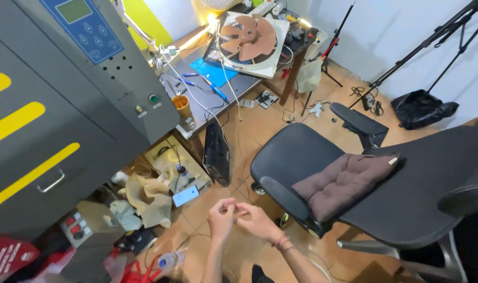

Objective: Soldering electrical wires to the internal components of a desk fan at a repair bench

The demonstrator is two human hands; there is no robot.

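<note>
My left hand [221,219] and my right hand [258,222] meet low in the middle of the view, above the tiled floor. Their fingertips touch, pinched together at one spot. Whether something small sits between the fingers is too fine to tell. A red band circles my right wrist [281,242]. The nearest thing is a black office chair [296,152] just to the right, with a brown cushion [344,181] on its seat.
A grey cabinet with yellow stripes [50,120] fills the left. Behind it a workbench [233,84] carries a fan with pink blades [249,36], a blue mat and an orange cup [182,105]. Bags, a phone [185,196] and a bottle [170,260] litter the floor. Tripods [433,42] stand far right.
</note>
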